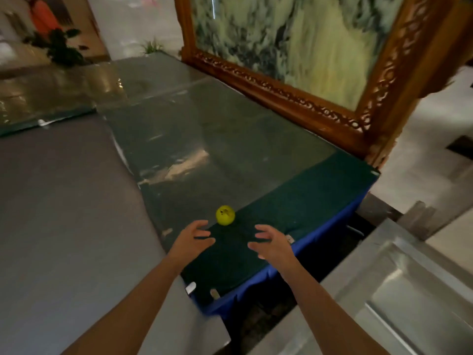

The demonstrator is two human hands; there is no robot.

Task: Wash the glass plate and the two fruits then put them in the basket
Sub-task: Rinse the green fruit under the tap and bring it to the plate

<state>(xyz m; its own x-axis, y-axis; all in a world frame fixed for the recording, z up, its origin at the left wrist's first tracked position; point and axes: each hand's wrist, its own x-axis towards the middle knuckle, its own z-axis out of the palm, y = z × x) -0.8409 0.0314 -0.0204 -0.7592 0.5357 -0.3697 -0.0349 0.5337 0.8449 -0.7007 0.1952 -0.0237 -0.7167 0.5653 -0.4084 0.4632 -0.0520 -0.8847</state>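
Reaching forward, we hold our left hand (192, 238) and right hand (271, 242) spread, grasping nothing. One yellow-green fruit (225, 215) sits on the glass-topped surface (230, 139) just beyond them; we see no container

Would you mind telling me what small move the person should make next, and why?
Probably reach the left hand forward and close it around the yellow-green fruit: it sits alone on the glass tabletop just beyond the open, empty hands, nearer the left than the right hand.
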